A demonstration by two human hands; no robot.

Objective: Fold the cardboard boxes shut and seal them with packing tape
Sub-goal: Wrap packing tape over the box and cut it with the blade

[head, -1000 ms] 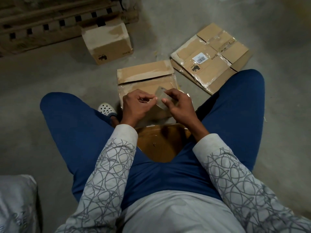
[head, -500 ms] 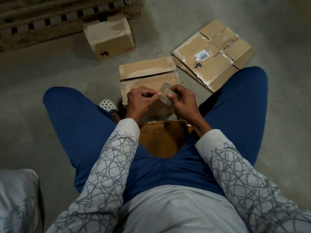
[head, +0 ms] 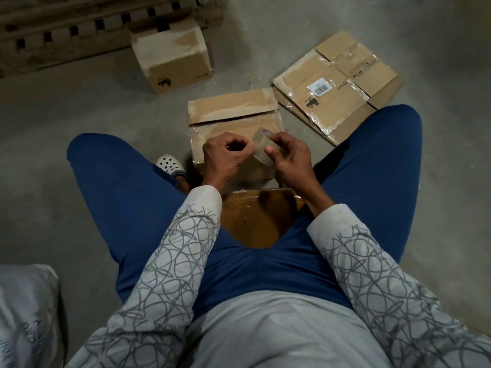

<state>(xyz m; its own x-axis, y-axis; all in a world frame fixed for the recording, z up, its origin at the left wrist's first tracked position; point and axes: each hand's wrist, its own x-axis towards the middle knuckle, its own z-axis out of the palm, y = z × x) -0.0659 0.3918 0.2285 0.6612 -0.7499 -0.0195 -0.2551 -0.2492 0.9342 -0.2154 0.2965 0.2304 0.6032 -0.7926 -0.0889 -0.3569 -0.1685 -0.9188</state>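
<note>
A cardboard box (head: 233,108) stands on the floor between my knees, its far flap lying flat. Just above it my right hand (head: 288,158) grips a roll of brownish packing tape (head: 261,147), thumb on its face. My left hand (head: 225,155) is curled beside the roll, its fingertips pinching at the tape's edge. The near part of the box is hidden behind both hands.
A closed box (head: 172,54) stands further back on the concrete floor, by a wooden pallet (head: 66,30). Flattened boxes (head: 337,83) with a barcode label lie at the right. A brown seat (head: 257,219) shows between my legs, a pale sack (head: 26,314) at lower left.
The roll has turned a little in my right hand, and my left fingertips have closed in on its edge. Both hands stay over the box.
</note>
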